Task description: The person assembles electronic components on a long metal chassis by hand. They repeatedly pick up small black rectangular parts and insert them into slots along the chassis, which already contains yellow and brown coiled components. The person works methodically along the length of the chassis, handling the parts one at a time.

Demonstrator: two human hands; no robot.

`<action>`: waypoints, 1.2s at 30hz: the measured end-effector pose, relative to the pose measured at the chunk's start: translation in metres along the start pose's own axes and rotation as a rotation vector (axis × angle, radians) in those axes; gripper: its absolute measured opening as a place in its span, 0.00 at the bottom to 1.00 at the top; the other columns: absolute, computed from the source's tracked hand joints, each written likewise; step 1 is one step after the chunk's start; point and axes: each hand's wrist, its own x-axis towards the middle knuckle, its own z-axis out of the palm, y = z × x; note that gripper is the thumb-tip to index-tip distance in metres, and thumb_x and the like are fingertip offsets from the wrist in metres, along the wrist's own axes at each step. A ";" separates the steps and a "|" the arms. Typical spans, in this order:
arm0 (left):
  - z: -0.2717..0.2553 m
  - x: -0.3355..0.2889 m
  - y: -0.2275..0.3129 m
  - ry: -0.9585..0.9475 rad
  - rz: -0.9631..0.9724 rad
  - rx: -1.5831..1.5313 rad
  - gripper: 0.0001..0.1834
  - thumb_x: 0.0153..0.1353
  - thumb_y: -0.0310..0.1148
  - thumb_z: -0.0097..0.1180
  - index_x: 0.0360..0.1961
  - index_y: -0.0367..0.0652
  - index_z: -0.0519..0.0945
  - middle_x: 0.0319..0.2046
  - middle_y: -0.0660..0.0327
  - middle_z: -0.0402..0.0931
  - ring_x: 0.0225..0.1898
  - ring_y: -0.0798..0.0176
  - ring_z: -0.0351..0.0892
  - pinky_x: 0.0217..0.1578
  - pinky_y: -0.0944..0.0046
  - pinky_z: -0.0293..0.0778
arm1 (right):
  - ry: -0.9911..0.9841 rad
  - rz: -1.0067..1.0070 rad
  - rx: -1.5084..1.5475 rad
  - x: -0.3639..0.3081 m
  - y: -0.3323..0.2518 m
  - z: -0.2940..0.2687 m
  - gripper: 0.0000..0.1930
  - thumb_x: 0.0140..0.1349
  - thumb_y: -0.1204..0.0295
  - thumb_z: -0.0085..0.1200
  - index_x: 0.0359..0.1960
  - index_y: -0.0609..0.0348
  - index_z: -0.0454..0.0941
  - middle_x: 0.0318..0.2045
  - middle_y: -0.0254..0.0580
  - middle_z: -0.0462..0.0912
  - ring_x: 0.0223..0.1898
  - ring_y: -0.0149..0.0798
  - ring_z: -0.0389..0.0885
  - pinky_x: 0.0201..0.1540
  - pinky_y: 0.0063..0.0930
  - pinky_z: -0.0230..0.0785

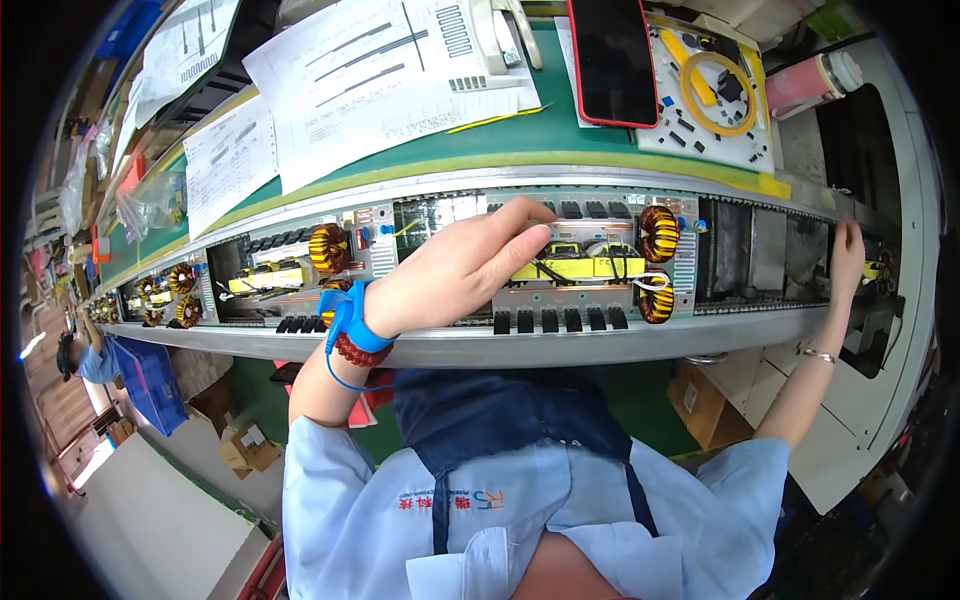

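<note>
My left hand [465,268], with a blue wrist strap [352,318] and cord on its wrist, reaches over the left end of a circuit board [570,222]. Its fingers are stretched out over the board, thumb apart. This board carries yellow-wrapped transformers [590,264], black-and-yellow wound coils [659,234] and rows of black parts [560,320]. My palm hides part of its left side. Far to the right, my right hand [848,250] is at the conveyor's far rail, close to another wound coil [880,265]. Its fingers are bunched together; what they pinch, if anything, is hidden.
The metal conveyor rail [450,345] runs across in front of me, with a similar board [285,240] to the left. Behind it, a green bench holds paper sheets [370,75], a red-edged phone [612,60], a tape roll [717,95] and a pink bottle [812,84].
</note>
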 end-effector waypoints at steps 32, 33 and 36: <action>0.023 -0.018 -0.030 0.590 0.257 0.496 0.18 0.56 0.23 0.47 0.49 0.35 0.72 0.54 0.48 0.74 0.53 0.46 0.71 0.50 0.51 0.66 | -0.666 -0.895 0.190 -0.118 -0.317 -0.016 0.15 0.67 0.68 0.43 0.52 0.62 0.71 0.49 0.50 0.77 0.54 0.50 0.70 0.60 0.40 0.56; 0.021 -0.016 -0.029 0.587 0.249 0.502 0.18 0.56 0.23 0.47 0.49 0.35 0.72 0.53 0.48 0.74 0.52 0.46 0.71 0.49 0.51 0.66 | -0.691 -0.853 0.219 -0.117 -0.318 -0.019 0.15 0.67 0.68 0.43 0.52 0.62 0.71 0.48 0.49 0.77 0.54 0.50 0.70 0.60 0.40 0.56; 0.020 -0.010 -0.028 0.626 0.275 0.520 0.18 0.55 0.25 0.48 0.49 0.35 0.72 0.51 0.50 0.75 0.51 0.47 0.71 0.48 0.51 0.66 | -0.688 -0.789 0.278 -0.113 -0.322 -0.025 0.15 0.67 0.68 0.44 0.52 0.61 0.71 0.48 0.49 0.77 0.53 0.50 0.71 0.60 0.40 0.56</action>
